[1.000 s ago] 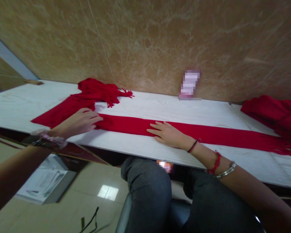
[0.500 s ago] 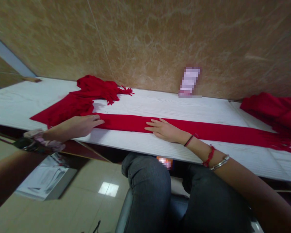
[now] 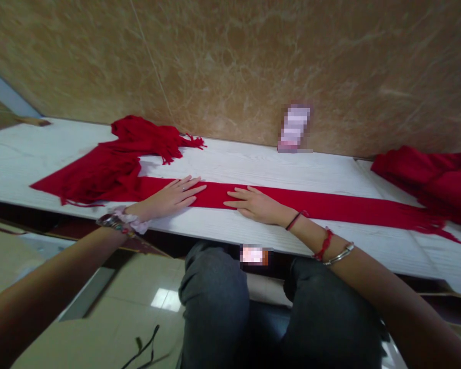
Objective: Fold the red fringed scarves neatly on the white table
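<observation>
A long red scarf (image 3: 311, 204) lies as a flat, narrow strip along the white tabletop, its fringe at the right end. My left hand (image 3: 179, 195) rests on it, open, with the fingers spread and pointing right. A short way to the right, my right hand (image 3: 253, 205) also lies open on the strip, fingertips facing the left hand. Bunched red fringed cloth (image 3: 123, 159) covers the strip's left end, so I cannot tell whether they are one piece.
More crumpled red cloth (image 3: 426, 174) sits at the table's right end. A small blurred pinkish item (image 3: 295, 128) leans on the marbled wall (image 3: 223, 61) behind the white table (image 3: 230, 148). A grey box (image 3: 88, 292) and a black cord (image 3: 149, 343) are on the tiled floor.
My left hand has moved right along the scarf from the bunched cloth, its fingers now flattened and spread. My right hand stays in place on the scarf.
</observation>
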`<state>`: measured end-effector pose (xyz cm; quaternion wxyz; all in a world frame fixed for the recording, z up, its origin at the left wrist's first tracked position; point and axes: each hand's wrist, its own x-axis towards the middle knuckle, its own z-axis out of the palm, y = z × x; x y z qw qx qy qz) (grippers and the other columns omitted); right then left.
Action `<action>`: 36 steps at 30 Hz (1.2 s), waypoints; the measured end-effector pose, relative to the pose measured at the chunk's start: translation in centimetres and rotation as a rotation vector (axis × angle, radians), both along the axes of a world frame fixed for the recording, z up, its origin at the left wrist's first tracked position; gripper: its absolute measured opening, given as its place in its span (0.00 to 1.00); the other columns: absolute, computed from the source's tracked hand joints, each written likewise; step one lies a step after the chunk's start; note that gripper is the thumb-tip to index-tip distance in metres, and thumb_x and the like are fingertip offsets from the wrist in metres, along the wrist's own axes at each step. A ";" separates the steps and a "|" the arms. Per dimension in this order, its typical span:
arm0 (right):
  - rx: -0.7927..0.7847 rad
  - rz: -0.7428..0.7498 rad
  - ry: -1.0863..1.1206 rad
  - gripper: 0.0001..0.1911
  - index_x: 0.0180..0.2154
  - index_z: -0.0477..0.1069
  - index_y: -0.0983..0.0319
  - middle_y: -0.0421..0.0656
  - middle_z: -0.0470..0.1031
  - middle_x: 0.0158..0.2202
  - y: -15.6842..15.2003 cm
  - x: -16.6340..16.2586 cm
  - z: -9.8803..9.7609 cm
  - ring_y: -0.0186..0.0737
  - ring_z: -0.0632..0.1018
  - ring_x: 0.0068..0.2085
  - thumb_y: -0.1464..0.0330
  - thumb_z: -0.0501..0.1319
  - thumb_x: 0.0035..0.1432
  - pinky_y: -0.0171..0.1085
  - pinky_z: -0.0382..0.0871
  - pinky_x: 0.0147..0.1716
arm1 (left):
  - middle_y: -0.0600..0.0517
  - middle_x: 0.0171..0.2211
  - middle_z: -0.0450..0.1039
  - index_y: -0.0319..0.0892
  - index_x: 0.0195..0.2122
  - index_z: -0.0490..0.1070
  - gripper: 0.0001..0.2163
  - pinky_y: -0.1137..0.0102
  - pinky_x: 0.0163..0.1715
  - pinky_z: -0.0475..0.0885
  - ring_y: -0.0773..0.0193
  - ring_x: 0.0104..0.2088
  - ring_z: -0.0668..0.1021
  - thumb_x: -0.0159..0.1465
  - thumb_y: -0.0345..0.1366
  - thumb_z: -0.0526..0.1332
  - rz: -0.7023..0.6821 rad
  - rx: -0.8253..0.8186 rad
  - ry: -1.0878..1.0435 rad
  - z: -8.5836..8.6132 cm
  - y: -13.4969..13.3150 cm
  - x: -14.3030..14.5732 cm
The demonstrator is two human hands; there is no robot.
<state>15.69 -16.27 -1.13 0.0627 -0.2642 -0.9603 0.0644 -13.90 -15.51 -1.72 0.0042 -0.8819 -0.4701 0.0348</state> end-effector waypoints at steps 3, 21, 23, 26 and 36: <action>-0.020 -0.007 0.015 0.22 0.60 0.59 0.56 0.43 0.55 0.64 0.0 0.1 -0.1 0.42 0.55 0.64 0.69 0.47 0.65 0.51 0.48 0.60 | 0.50 0.67 0.42 0.41 0.63 0.53 0.25 0.58 0.62 0.48 0.56 0.66 0.45 0.66 0.41 0.38 0.008 -0.046 0.027 0.8 0.3 -0.3; 0.026 -0.347 -0.077 0.28 0.63 0.50 0.64 0.47 0.47 0.66 -0.5 -0.8 -0.4 0.52 0.52 0.65 0.61 0.42 0.66 0.58 0.48 0.60 | 0.45 0.67 0.41 0.46 0.65 0.45 0.25 0.41 0.56 0.50 0.38 0.64 0.48 0.68 0.44 0.38 0.433 0.003 -0.027 0.4 -1.2 8.6; 0.026 -0.383 -0.096 0.27 0.64 0.49 0.64 0.46 0.47 0.66 -0.5 0.7 -0.4 0.51 0.52 0.65 0.62 0.41 0.66 0.57 0.49 0.59 | 0.42 0.67 0.40 0.43 0.66 0.44 0.26 0.40 0.56 0.50 0.37 0.64 0.47 0.68 0.45 0.39 0.459 -0.011 -0.028 0.5 -1.1 8.5; 0.030 -0.451 -0.129 0.27 0.64 0.48 0.64 0.46 0.48 0.66 -0.7 3.6 -0.3 0.51 0.53 0.65 0.63 0.41 0.65 0.57 0.50 0.59 | 0.39 0.66 0.40 0.39 0.65 0.45 0.28 0.41 0.56 0.50 0.37 0.64 0.48 0.67 0.46 0.38 0.510 -0.021 -0.031 0.7 -1.3 8.7; 0.100 -0.534 -0.163 0.28 0.63 0.50 0.67 0.50 0.50 0.65 -2.0 9.5 -0.7 0.52 0.54 0.64 0.64 0.39 0.65 0.56 0.52 0.58 | 0.38 0.52 0.65 0.35 0.57 0.62 0.22 0.62 0.44 0.68 0.53 0.48 0.72 0.63 0.26 0.41 0.165 0.185 0.100 1.5 -2.4 10.9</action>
